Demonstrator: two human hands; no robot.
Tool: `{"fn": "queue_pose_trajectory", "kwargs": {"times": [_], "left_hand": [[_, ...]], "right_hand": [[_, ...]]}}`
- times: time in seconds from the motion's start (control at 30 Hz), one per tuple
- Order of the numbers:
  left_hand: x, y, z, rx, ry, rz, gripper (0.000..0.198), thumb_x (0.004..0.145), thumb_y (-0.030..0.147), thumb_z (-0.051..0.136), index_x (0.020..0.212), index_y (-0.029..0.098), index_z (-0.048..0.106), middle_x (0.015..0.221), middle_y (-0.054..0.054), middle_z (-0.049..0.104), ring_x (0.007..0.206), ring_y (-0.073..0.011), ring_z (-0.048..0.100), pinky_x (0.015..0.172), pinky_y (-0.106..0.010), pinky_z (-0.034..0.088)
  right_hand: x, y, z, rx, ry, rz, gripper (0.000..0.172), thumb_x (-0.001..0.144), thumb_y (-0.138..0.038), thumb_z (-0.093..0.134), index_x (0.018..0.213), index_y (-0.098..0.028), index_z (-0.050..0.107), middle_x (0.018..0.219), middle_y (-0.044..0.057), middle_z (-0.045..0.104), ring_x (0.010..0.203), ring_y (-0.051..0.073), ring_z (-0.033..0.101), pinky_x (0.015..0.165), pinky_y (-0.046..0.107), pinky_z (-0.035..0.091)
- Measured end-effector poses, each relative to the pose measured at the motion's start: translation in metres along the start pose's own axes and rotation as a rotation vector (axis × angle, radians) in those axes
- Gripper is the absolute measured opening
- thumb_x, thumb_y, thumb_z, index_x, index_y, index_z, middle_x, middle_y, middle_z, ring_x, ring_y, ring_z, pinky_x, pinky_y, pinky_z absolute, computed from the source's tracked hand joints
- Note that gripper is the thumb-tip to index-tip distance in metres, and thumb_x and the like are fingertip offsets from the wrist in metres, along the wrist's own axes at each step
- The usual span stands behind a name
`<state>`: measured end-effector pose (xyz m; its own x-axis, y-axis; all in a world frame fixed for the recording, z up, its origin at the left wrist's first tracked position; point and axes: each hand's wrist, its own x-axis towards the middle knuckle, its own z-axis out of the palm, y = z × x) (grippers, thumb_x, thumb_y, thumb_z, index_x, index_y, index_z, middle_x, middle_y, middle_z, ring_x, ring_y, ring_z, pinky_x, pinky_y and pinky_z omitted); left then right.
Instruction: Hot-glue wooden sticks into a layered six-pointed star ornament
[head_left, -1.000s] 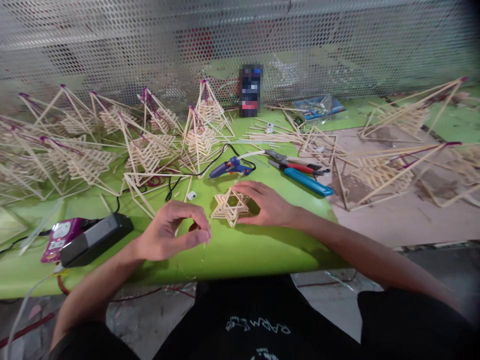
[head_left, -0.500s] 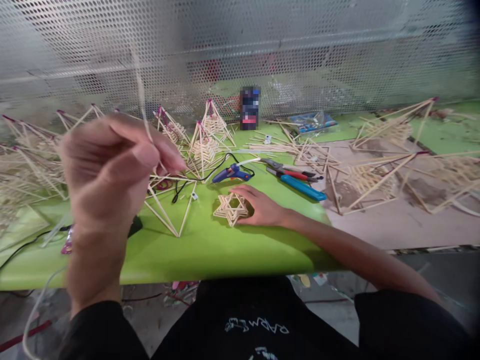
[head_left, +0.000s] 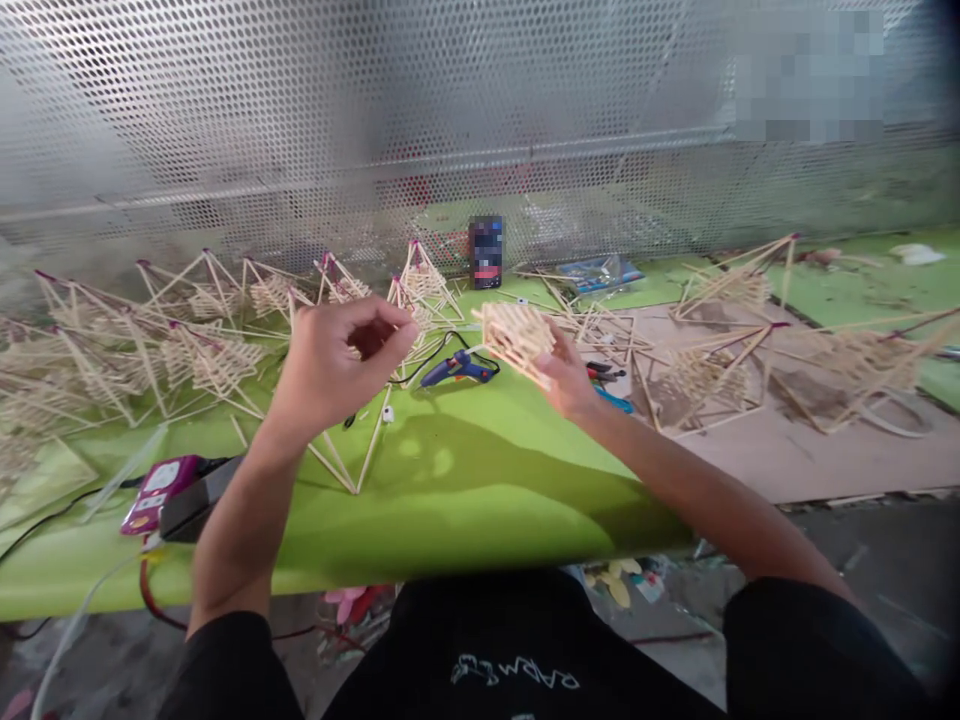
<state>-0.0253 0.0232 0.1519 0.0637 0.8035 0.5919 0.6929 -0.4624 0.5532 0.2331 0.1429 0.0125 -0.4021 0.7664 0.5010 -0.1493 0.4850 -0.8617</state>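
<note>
My right hand [head_left: 568, 378] grips a small layered star of thin wooden sticks [head_left: 517, 338], tilted and raised above the green table [head_left: 480, 500]. To its left my left hand [head_left: 349, 355] is held up with thumb and forefinger pinched together. Anything between those fingertips is too fine to make out. A blue glue gun [head_left: 459, 370] with a pale glue stick in it lies on the table behind and between the hands. Below my left hand lies a V of joined sticks [head_left: 355, 488].
Stick pyramids with purple tips [head_left: 214, 355] crowd the left, and more stand on a brown board [head_left: 787, 470] at right. Pliers [head_left: 606, 374] lie partly behind my right hand. A phone [head_left: 487, 252] leans at the back. A purple power strip [head_left: 159, 493] sits front left.
My right hand has lifted the stick star off the table and tilted it. My left hand has moved right and away from me; the pale strand seen in it earlier no longer shows.
</note>
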Motion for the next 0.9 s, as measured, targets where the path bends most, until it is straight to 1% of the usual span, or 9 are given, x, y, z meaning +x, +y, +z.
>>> {"fn": "queue_pose_trajectory", "kwargs": {"times": [0.07,0.13,0.27,0.33,0.47,0.57,0.7,0.83,0.9], "left_hand": [[-0.001,0.000,0.006,0.081,-0.010,-0.001,0.009,0.085,0.027,0.071,0.084,0.020,0.076,0.063,0.003,0.065,0.052,-0.0071,0.052,0.050,-0.020,0.040],[-0.001,-0.001,0.010,0.098,-0.008,-0.010,0.009,0.084,0.027,0.070,0.081,0.020,0.075,0.059,0.004,0.063,0.050,-0.0069,0.049,0.049,-0.020,0.038],[-0.001,-0.007,0.018,0.037,0.022,-0.089,0.012,0.083,0.029,0.069,0.078,0.019,0.075,0.059,0.003,0.063,0.050,-0.0079,0.049,0.050,-0.021,0.038],[-0.002,-0.012,0.022,-0.003,0.073,-0.137,0.014,0.082,0.030,0.070,0.076,0.018,0.074,0.061,0.001,0.064,0.050,-0.0082,0.050,0.050,-0.021,0.038],[-0.002,-0.020,0.031,-0.110,0.103,-0.206,0.014,0.078,0.030,0.072,0.073,0.017,0.072,0.057,0.002,0.061,0.050,-0.0078,0.046,0.048,-0.021,0.034],[-0.001,-0.024,0.039,-0.180,0.114,-0.238,0.013,0.076,0.029,0.072,0.074,0.016,0.072,0.056,0.002,0.060,0.050,-0.0079,0.046,0.047,-0.020,0.033],[0.002,-0.028,0.052,-0.352,0.064,-0.268,0.012,0.076,0.027,0.069,0.072,0.016,0.071,0.056,0.002,0.059,0.047,-0.0064,0.044,0.045,-0.020,0.031],[0.003,-0.036,0.071,-0.551,-0.003,-0.314,0.019,0.076,0.034,0.069,0.072,0.016,0.068,0.057,0.003,0.056,0.045,-0.0051,0.039,0.044,-0.020,0.030],[0.003,-0.040,0.078,-0.640,-0.040,-0.354,0.023,0.077,0.039,0.068,0.071,0.016,0.067,0.052,0.005,0.049,0.044,-0.0049,0.035,0.044,-0.020,0.028]], "right_hand": [[0.019,-0.014,-0.003,0.037,0.026,-0.010,0.087,0.075,-0.081,0.059,0.147,-0.037,0.039,0.147,0.007,0.055,0.128,0.030,0.061,0.101,0.055,0.055],[0.037,-0.030,-0.002,0.131,0.062,-0.036,0.090,0.071,-0.081,0.063,0.144,-0.033,0.044,0.144,0.010,0.058,0.127,0.032,0.061,0.100,0.055,0.056],[0.061,-0.046,0.007,0.153,0.059,-0.104,0.083,0.072,-0.077,0.064,0.140,-0.032,0.047,0.143,0.010,0.058,0.127,0.031,0.061,0.103,0.055,0.054],[0.067,-0.043,0.012,0.141,0.039,-0.094,0.083,0.071,-0.078,0.064,0.138,-0.034,0.047,0.143,0.007,0.057,0.127,0.031,0.061,0.104,0.056,0.053],[0.073,-0.032,0.022,0.121,-0.002,-0.070,0.089,0.060,-0.078,0.075,0.133,-0.034,0.048,0.142,0.006,0.058,0.128,0.032,0.060,0.108,0.056,0.050],[0.072,-0.031,0.028,0.051,-0.096,-0.115,0.089,0.059,-0.072,0.081,0.131,-0.032,0.048,0.142,0.008,0.057,0.130,0.030,0.057,0.112,0.052,0.047],[0.067,-0.031,0.034,0.006,-0.232,-0.128,0.087,0.063,-0.063,0.085,0.133,-0.030,0.046,0.136,0.010,0.059,0.127,0.028,0.058,0.109,0.047,0.049],[0.069,-0.020,0.034,-0.006,-0.282,-0.118,0.089,0.062,-0.063,0.086,0.134,-0.028,0.046,0.132,0.010,0.061,0.121,0.028,0.062,0.108,0.048,0.049],[0.071,-0.015,0.033,-0.004,-0.288,-0.110,0.087,0.063,-0.062,0.086,0.133,-0.028,0.047,0.133,0.010,0.062,0.122,0.028,0.062,0.109,0.048,0.048]]}}
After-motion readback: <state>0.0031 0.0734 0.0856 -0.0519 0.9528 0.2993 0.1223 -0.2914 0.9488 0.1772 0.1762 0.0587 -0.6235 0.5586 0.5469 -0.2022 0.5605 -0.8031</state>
